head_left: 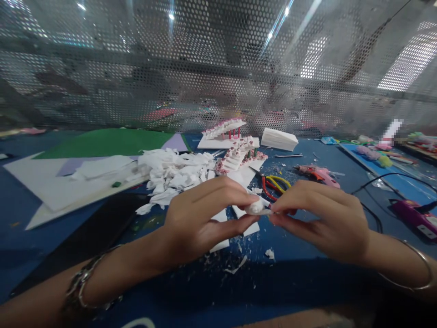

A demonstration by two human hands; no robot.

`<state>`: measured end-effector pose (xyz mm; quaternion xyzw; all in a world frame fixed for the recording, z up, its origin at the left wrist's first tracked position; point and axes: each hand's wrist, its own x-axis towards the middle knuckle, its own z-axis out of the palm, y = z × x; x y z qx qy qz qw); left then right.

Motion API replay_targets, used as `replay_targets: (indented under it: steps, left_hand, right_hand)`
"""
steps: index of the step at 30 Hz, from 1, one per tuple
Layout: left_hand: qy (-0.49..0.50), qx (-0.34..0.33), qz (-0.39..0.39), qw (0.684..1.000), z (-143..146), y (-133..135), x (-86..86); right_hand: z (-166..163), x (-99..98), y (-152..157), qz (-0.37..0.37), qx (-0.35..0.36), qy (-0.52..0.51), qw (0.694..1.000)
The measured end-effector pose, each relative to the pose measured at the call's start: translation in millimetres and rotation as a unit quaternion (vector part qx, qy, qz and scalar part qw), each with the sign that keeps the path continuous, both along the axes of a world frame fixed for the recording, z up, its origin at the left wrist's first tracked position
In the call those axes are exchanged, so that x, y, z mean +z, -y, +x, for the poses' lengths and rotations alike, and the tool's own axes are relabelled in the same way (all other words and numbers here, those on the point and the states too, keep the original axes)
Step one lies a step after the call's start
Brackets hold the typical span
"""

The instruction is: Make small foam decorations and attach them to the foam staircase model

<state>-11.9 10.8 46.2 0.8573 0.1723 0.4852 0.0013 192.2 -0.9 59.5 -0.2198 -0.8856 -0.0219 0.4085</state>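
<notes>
A small white paper roll [254,207], coiled like a rosette, is pinched between the thumb and fingers of my left hand [208,212]. A short flat tail sticks out from the coil to the right. My right hand [324,218] pinches the end of that tail between thumb and fingertips. Behind the hands lie pliers [268,187] with red and yellow handles, partly covered by my right hand. Farther back stand white model stairs [239,155] trimmed with dark-red-tipped rosettes, and a second model [223,132] with pink posts.
A heap of torn white paper [177,171] lies left of centre, beside a green sheet [112,143]. At right are a pink glue gun [317,174], a black cable and a purple power strip [414,217]. A perforated metal screen [218,64] closes the back.
</notes>
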Motion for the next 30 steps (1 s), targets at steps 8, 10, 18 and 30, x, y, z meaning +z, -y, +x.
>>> replay_targets:
  steps: [8,10,18,30]
  left_hand:
    - [-0.004,0.002,0.008,1.000,1.3,-1.0,2.3]
    - [-0.005,-0.008,-0.002,1.000,0.9,-1.4,1.8]
    - [-0.016,-0.028,-0.029,0.999,1.8,-5.1,-0.6]
    - [-0.044,-0.060,-0.067,0.995,0.3,-9.7,-1.9]
  right_hand:
    - [-1.3,1.0,0.1,0.001,0.001,0.004,1.000]
    - [-2.6,1.2,-0.7,0.009,-0.008,0.007,1.000]
    - [-3.9,-1.9,-5.9,0.067,-0.027,0.025,0.997]
    - [-0.2,-2.5,-7.7,0.029,-0.007,0.016,0.999]
